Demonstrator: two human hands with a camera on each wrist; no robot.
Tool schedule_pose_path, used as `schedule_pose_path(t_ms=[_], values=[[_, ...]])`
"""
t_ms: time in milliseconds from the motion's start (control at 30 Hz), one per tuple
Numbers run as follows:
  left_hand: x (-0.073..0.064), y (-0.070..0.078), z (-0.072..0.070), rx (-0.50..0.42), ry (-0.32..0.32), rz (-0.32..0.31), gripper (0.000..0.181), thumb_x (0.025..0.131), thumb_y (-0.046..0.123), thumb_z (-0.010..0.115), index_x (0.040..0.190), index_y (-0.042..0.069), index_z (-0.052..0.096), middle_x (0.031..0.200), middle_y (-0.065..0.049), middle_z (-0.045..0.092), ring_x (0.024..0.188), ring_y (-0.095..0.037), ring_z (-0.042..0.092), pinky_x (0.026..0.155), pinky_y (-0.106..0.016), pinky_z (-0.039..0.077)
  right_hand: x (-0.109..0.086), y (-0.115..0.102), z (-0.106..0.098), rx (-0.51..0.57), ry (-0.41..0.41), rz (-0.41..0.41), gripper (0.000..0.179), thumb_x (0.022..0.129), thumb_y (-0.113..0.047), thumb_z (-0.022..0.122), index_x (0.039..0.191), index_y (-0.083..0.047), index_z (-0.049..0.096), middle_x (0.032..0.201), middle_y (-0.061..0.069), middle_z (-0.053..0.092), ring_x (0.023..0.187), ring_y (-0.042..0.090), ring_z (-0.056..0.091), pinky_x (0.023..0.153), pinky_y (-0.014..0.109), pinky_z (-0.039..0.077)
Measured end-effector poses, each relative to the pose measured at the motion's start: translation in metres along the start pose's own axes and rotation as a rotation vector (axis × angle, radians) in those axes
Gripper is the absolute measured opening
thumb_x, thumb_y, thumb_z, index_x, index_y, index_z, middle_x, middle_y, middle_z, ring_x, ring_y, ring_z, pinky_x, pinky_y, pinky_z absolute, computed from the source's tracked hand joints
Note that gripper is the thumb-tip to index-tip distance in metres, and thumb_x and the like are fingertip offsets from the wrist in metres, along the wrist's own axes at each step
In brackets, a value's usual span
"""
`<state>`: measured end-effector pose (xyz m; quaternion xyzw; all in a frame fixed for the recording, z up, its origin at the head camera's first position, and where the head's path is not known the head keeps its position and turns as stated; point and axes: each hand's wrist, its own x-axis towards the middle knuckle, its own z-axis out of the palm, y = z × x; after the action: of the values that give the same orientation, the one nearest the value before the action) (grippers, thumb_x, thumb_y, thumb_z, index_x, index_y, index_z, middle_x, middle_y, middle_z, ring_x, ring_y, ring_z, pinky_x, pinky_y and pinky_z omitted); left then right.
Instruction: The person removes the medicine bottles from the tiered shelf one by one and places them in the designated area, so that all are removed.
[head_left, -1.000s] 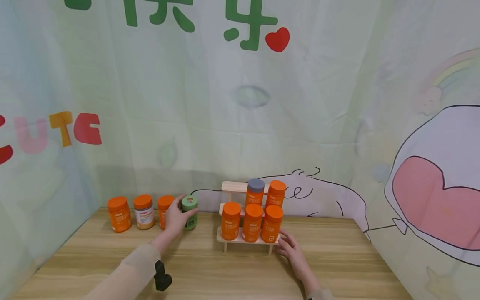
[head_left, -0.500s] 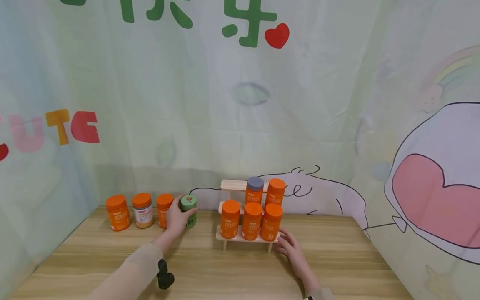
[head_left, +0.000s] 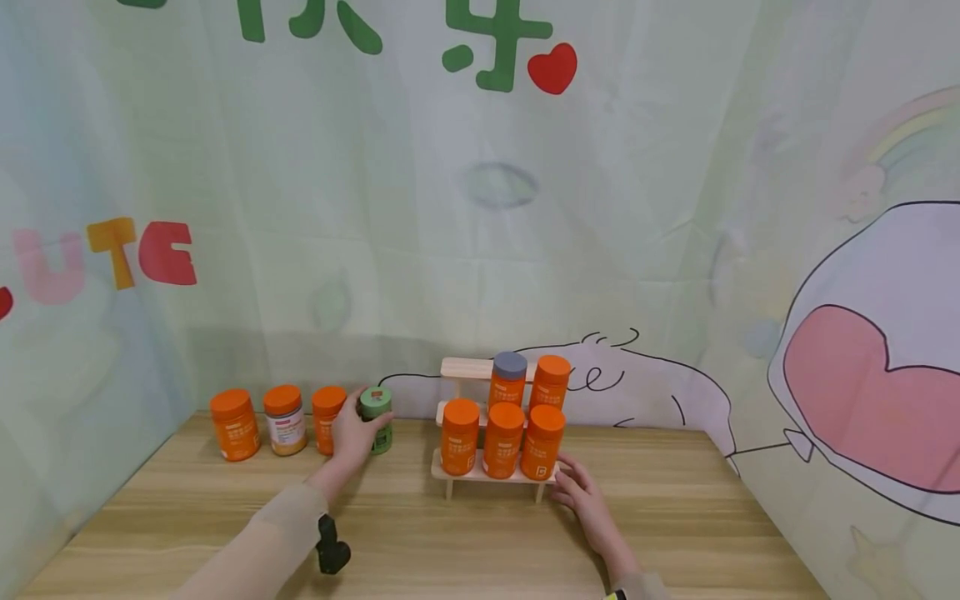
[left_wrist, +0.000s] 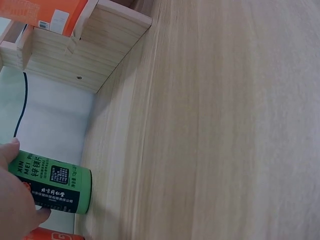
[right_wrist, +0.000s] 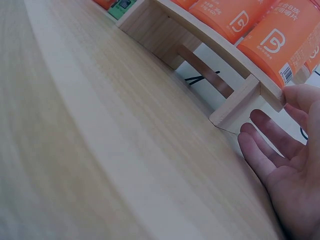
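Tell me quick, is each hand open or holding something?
Left hand: holding the green jar.
Right hand: open, touching the end of the wooden rack.

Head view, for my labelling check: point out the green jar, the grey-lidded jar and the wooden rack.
Green jar (head_left: 377, 407), head view: lid.
Grey-lidded jar (head_left: 507, 391), head view: orange body.
Wooden rack (head_left: 477, 368), head view: top shelf.

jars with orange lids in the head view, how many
7. Three orange-lidded round jars stand left of the green cylindrical jar; three more form the front row on the tiered wooden rack; one is behind them, right of the grey-lidded orange jar. Others could be hidden.
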<state>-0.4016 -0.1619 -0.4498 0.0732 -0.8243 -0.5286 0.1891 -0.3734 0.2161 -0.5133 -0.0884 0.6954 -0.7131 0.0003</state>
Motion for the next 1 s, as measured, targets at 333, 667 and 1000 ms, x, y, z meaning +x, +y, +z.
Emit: schedule_pose_path(t_ms=[333, 667, 1000], values=[[0.0006, 0.0009, 0.0016, 0.004, 0.018, 0.011, 0.076, 0.087, 0.010, 0.072, 0.148, -0.008, 0.030, 0.144, -0.033, 0.041, 0.132, -0.046, 0.042, 0.112, -0.057, 0.033, -0.0002, -0.0003, -0.0001, 0.004, 0.000, 0.011, 0.055, 0.099, -0.017, 0.053, 0.143, 0.010, 0.035, 0.120, 0.017, 0.055, 0.095, 0.011, 0.060, 0.084, 0.025, 0.054], [-0.0005, 0.0042, 0.0028, 0.015, 0.043, 0.040, 0.076, 0.085, 0.006, 0.074, 0.148, -0.005, 0.033, 0.145, -0.032, 0.042, 0.131, -0.046, 0.043, 0.112, -0.056, 0.033, -0.0003, -0.0004, 0.0006, -0.011, 0.005, -0.001, 0.053, 0.099, -0.016, 0.052, 0.142, 0.010, 0.036, 0.119, 0.018, 0.055, 0.098, 0.016, 0.061, 0.085, 0.026, 0.054], [-0.0007, 0.0084, 0.0002, -0.011, 0.030, 0.067, 0.075, 0.086, 0.007, 0.073, 0.149, -0.001, 0.033, 0.145, -0.029, 0.042, 0.131, -0.044, 0.043, 0.112, -0.056, 0.034, -0.0010, -0.0012, 0.0009, -0.009, 0.002, -0.001, 0.053, 0.100, -0.017, 0.052, 0.143, 0.010, 0.035, 0.117, 0.014, 0.056, 0.099, 0.017, 0.061, 0.084, 0.026, 0.054]])
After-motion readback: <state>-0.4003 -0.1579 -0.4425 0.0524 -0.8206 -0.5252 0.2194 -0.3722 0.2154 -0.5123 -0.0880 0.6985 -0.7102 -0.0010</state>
